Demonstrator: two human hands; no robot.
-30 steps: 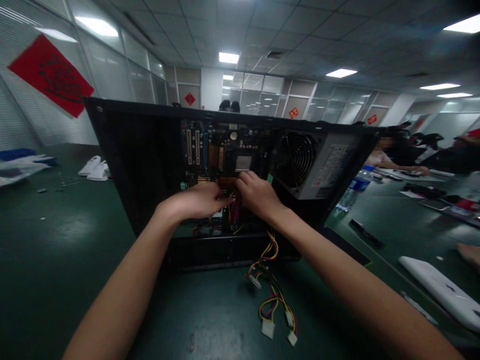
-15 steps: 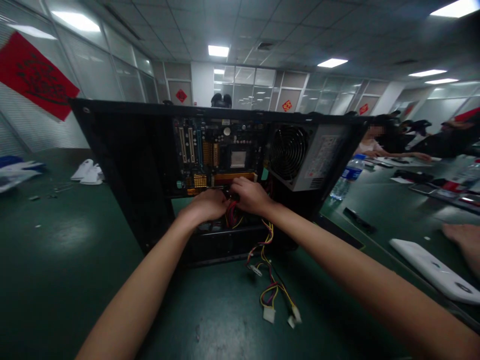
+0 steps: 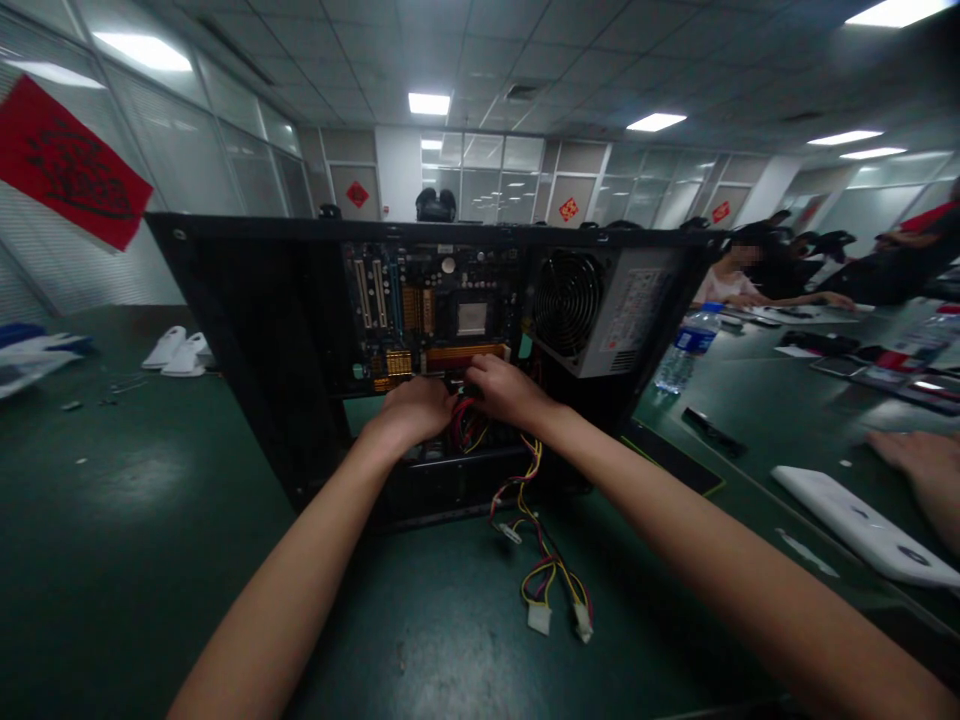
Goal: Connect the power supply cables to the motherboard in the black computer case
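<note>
A black computer case (image 3: 420,232) stands on the table with its open side toward me. Inside it are a motherboard (image 3: 442,275) and, at upper right, a grey power supply (image 3: 634,310) with a round fan grille. My left hand (image 3: 421,405) and my right hand (image 3: 506,388) meet at the motherboard's lower edge, just below the orange memory slots (image 3: 465,356). Their fingers are closed around a power cable (image 3: 463,422) of red, black and yellow wires, whose upper end they hide. Loose wires with white connectors (image 3: 538,617) trail out onto the table.
On the right are a water bottle (image 3: 688,350), a black strip (image 3: 712,432), a white phone-like device (image 3: 862,520) and another person's hand (image 3: 919,460). White objects (image 3: 178,352) and small bits lie left on the green table (image 3: 135,480). Another person (image 3: 739,275) sits further back.
Both hands stay at nearly the same spot by the memory slots, with a slight shift of the fingers. The black piece between them shows less now. The view has shifted slightly.
</note>
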